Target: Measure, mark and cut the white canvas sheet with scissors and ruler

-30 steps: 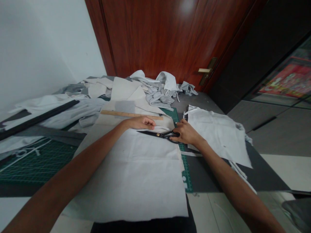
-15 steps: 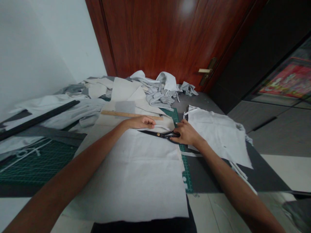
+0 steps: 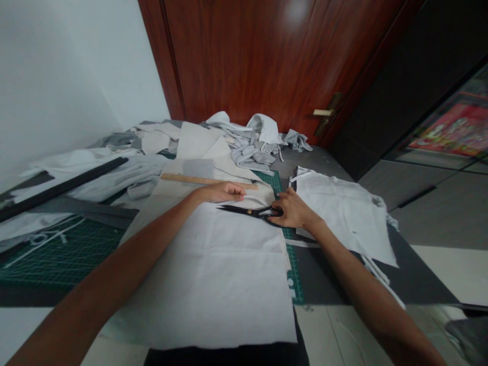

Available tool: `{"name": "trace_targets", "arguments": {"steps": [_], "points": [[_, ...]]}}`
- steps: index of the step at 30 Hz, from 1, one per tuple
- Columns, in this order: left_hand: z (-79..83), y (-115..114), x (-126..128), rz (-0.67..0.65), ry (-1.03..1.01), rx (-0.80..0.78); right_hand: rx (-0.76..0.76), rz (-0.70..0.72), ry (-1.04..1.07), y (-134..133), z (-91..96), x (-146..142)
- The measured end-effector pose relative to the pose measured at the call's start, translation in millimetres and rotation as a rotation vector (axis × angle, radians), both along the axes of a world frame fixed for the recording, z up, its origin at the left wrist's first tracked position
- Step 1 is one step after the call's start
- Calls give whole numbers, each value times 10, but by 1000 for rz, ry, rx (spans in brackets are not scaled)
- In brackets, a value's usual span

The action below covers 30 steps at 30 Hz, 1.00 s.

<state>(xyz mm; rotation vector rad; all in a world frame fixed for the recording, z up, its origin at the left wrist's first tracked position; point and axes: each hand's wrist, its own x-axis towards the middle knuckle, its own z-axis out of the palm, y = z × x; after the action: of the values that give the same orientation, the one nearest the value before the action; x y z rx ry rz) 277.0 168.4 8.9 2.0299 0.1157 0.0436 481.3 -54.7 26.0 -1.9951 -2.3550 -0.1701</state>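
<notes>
My right hand grips the handles of black scissors, whose blades point left over the upper part of a large white cloth. The blades look almost closed. The cloth hangs over the table's front edge towards me. My left hand has its fingers pinched together on a narrow white fabric strip along the cloth's upper edge, just above the blade tips. A wooden ruler lies beyond my left hand on cream pattern pieces.
A green cutting mat lies under the cloth. Stacked white cloth is on the right, fabric scraps are heaped at the back. On the left a black bar rests over folded grey cloth. A brown door stands behind the table.
The camera view has shifted very slightly. Both hands, the scissors and the cloth stay nearly where they were.
</notes>
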Motion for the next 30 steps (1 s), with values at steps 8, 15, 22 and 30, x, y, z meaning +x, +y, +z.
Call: {"name": "trace_targets", "arguments": {"steps": [8,15,22,30], "points": [[35,-27,2,-15,-4,-29,-6,5,13,82,64,-131],[59,-55,-7,-30,0,-58,-21,6,33,123,50,-174],[58,-55,-5,-48,12,-78,-27,5,58,159,41,-166],[85,-64,-18,-52,31,-86,-36,19,67,217,43,-188]]}}
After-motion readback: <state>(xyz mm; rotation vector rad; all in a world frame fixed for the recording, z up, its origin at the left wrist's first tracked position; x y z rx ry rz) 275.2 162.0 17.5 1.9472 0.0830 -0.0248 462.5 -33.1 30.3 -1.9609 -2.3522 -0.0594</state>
